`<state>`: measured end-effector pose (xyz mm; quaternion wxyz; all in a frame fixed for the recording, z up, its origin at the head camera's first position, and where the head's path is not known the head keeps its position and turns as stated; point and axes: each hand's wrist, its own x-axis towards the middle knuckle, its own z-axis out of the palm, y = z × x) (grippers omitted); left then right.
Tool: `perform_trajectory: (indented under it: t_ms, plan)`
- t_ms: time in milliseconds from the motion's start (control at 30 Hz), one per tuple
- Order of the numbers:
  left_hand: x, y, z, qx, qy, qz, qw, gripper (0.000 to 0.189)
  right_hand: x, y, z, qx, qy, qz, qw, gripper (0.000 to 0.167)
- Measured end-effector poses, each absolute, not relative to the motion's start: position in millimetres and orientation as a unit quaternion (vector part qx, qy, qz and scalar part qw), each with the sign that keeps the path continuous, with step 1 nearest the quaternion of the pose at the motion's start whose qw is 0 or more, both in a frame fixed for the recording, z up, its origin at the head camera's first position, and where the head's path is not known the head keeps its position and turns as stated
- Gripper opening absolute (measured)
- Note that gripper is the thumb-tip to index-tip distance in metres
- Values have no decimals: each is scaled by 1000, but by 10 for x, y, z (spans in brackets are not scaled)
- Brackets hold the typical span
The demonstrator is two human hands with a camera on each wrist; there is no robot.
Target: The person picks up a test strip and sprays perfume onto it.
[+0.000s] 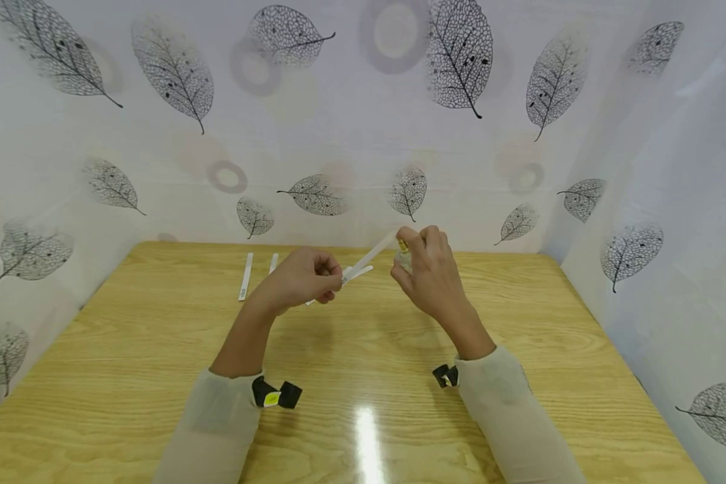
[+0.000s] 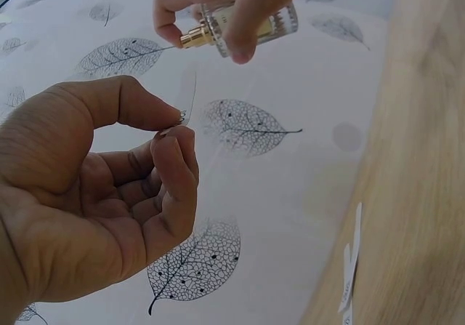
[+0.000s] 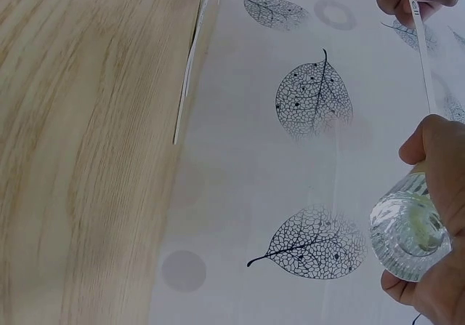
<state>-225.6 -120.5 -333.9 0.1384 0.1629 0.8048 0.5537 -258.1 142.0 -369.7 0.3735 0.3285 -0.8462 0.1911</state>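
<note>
My left hand (image 1: 296,279) pinches one end of a white paper test strip (image 1: 372,256) between thumb and forefinger, raised above the table. Small dark print shows at the pinched end, and the strip slants up toward the right hand. A clear ribbed glass perfume bottle (image 3: 408,227) is gripped in my right hand (image 1: 432,272), tilted on its side in the left wrist view. Its gold spray nozzle (image 2: 195,37) points toward the strip, with the forefinger at the top of it. The strip's far end comes close to the nozzle.
More white paper strips lie toward the back of the wooden table (image 1: 363,349), one strip (image 1: 246,277) at left and another strip (image 1: 273,262) partly behind the left hand. A pale leaf-printed curtain (image 1: 351,134) hangs along the back and sides.
</note>
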Motion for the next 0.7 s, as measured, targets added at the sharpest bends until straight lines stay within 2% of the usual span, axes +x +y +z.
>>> perform_trajectory:
  t_ms: [700]
  plan:
    - [-2261, -1213, -3346, 163, 805, 553, 141, 9, -2576, 1426, -3688, 319, -849, 202, 370, 43]
